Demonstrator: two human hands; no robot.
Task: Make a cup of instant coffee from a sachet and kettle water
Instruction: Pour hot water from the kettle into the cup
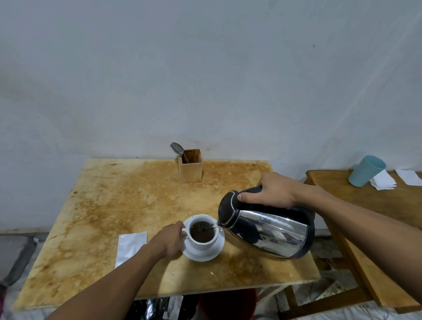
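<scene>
A white cup (203, 243) stands on a white saucer (206, 254) near the front of the stained wooden table (117, 203). Dark liquid fills part of the cup. My left hand (170, 239) grips the cup's handle. My right hand (271, 190) holds the black handle of a steel kettle (269, 232), which is tipped to the left with its spout over the cup's rim. A thin stream of water runs into the cup. A silver sachet (130, 246) lies flat on the table, left of my left hand.
A wooden holder (190, 167) with spoons (177, 148) stands at the table's back edge. To the right is a second wooden table (376, 209) with a teal cup (366, 170) and white papers (383, 180). A red bucket (227, 308) and bags sit under the table.
</scene>
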